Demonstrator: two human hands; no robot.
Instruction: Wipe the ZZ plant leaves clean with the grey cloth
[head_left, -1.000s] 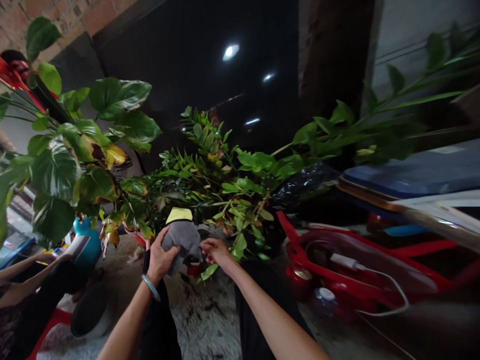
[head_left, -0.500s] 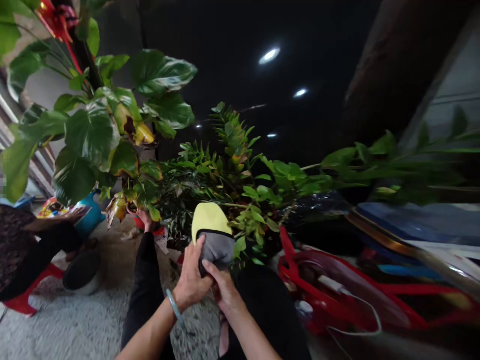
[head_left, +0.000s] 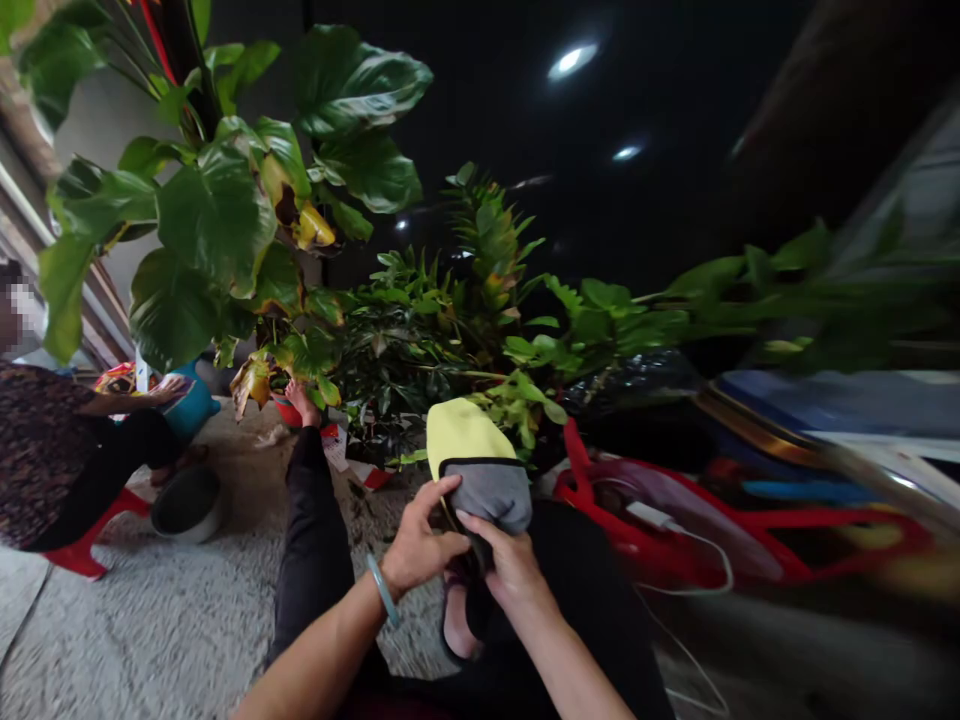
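Above my lap I hold a rounded yellow-and-grey cloth piece [head_left: 480, 470] with a dark trim line between its two colours; it could be a cap or a shoe upper, I cannot tell which. My left hand [head_left: 421, 540], with a pale bangle on the wrist, grips its lower left edge between fingers and thumb. At the lower right edge my right hand [head_left: 514, 565] is closed on the same piece, thumb laid on the grey part. The underside of the cloth and some fingertips are hidden.
Leafy potted plants [head_left: 217, 220] rise ahead. A red plastic chair or basket frame [head_left: 592, 480] with a white cable [head_left: 720, 560] lies right. At left, a person [head_left: 45, 450] sits on a red stool [head_left: 101, 540] beside a grey bucket [head_left: 187, 505].
My view has tilted down and turned slightly left. Both hands and the cloth piece now sit further right in view. My left fingers have shifted from its front to its left edge.
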